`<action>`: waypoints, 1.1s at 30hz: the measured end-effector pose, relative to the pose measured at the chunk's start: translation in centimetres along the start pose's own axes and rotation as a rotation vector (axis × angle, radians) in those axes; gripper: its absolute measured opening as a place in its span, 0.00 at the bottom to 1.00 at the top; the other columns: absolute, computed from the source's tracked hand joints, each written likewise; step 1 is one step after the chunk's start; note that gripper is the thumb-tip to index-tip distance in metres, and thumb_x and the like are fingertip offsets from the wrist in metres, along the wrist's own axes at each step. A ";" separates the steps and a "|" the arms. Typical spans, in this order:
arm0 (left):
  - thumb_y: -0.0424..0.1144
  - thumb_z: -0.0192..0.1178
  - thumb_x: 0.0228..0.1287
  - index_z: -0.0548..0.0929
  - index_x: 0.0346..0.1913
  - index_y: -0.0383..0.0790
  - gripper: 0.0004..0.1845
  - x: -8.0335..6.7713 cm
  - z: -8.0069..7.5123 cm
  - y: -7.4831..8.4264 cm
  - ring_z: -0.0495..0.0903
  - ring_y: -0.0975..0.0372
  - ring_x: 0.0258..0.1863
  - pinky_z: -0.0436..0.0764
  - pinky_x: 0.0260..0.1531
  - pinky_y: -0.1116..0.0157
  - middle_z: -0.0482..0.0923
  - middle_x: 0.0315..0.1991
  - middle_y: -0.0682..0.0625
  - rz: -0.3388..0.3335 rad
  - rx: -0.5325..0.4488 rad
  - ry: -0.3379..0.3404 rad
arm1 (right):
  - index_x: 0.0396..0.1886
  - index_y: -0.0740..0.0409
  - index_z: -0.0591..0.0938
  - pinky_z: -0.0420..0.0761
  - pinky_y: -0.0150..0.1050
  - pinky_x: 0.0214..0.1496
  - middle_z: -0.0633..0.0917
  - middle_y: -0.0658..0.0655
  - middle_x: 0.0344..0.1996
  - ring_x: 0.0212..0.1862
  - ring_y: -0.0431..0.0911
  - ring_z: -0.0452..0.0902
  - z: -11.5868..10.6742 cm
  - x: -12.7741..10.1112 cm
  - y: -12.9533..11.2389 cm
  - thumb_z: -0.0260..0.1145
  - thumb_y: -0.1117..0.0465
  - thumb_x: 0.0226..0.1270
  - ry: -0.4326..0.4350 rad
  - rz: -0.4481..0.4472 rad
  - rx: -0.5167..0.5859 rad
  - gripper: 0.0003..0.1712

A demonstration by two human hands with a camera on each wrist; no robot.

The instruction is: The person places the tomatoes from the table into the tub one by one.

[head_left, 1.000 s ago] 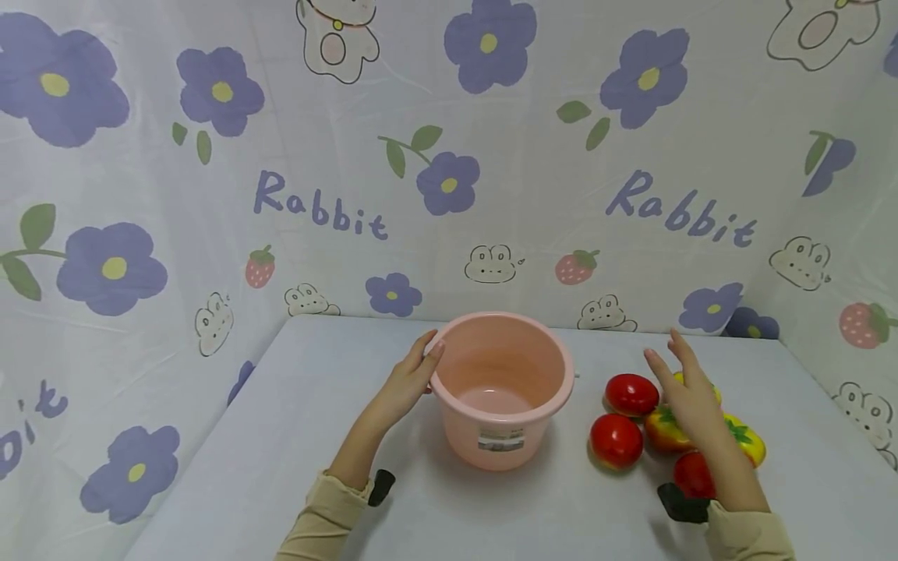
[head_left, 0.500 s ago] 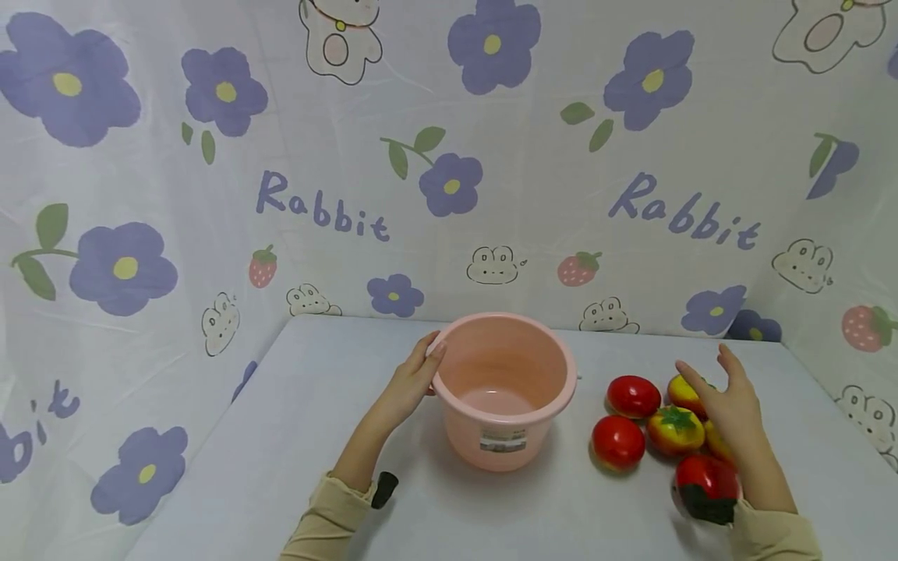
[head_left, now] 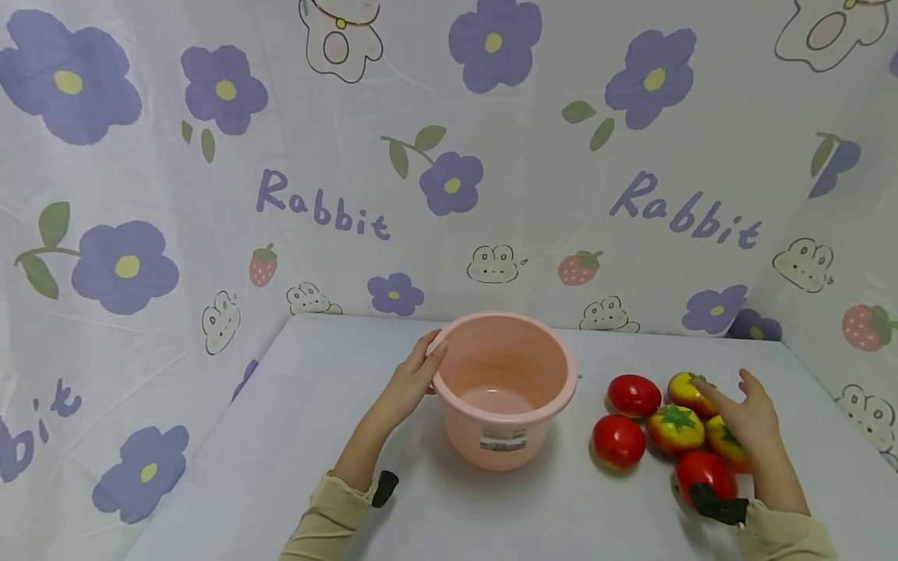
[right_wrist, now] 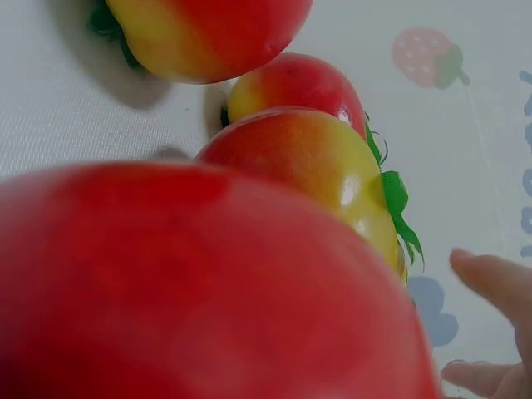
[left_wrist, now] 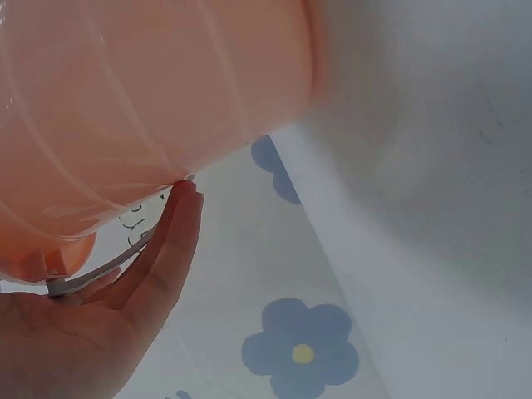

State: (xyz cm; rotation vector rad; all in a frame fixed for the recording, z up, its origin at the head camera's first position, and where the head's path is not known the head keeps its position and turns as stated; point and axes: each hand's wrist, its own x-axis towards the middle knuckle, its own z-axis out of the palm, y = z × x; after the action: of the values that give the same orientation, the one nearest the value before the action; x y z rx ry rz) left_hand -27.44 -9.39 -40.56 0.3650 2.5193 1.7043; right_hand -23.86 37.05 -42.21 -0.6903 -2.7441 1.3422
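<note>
My left hand (head_left: 410, 383) holds the pink plastic bucket (head_left: 501, 440) by its left rim, the thumb over the edge. In the left wrist view the fingers (left_wrist: 170, 258) lie outside the bucket wall (left_wrist: 158, 91), beside its thin grey handle (left_wrist: 104, 270). To the bucket's right sits a cluster of toy tomatoes, some red (head_left: 617, 442), others yellow and red with green leaves (head_left: 675, 428). At the cluster's right edge my right hand (head_left: 754, 417) hovers with fingers spread, holding nothing. A red tomato (right_wrist: 199, 283) fills much of the right wrist view, with fingertips (right_wrist: 490, 283) at the right edge.
All of this stands on a white table (head_left: 281, 460). Behind it and at both sides hangs a white cloth (head_left: 533, 156) printed with flowers and rabbits. Black wrist straps (head_left: 719, 506) show at the sleeves.
My right hand has moved right and toward me over the tomatoes, uncovering more of the yellow-red ones. The left hand and the bucket have stayed in place.
</note>
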 end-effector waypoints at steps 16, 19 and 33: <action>0.60 0.41 0.75 0.57 0.76 0.50 0.32 0.1 0.1 -0.2 0.81 0.47 0.50 0.84 0.43 0.59 0.79 0.57 0.36 0.008 0.013 0.001 | 0.74 0.74 0.38 0.56 0.66 0.72 0.54 0.83 0.69 0.70 0.75 0.49 -0.4 0.1 1.4 0.55 0.51 0.72 -0.039 -0.006 -0.119 0.50; 0.60 0.41 0.75 0.57 0.76 0.51 0.32 0.0 0.0 -0.2 0.81 0.47 0.51 0.84 0.44 0.59 0.78 0.58 0.37 0.008 0.012 -0.004 | 0.74 0.74 0.40 0.57 0.66 0.71 0.57 0.82 0.68 0.69 0.75 0.51 -0.3 0.0 1.8 0.57 0.53 0.71 -0.022 0.000 -0.131 0.49; 0.61 0.41 0.74 0.58 0.75 0.51 0.33 0.1 0.1 -0.3 0.81 0.49 0.49 0.84 0.43 0.59 0.79 0.56 0.38 0.011 0.015 0.007 | 0.75 0.73 0.42 0.57 0.66 0.71 0.57 0.80 0.68 0.70 0.75 0.50 -0.4 -0.2 2.5 0.58 0.57 0.69 -0.008 0.023 -0.106 0.48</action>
State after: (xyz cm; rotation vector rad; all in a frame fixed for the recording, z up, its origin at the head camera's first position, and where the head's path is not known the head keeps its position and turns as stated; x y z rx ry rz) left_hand -27.57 -9.42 -40.85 0.3753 2.5407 1.6944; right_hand -22.64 38.61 -43.85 -0.7256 -2.8399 1.2134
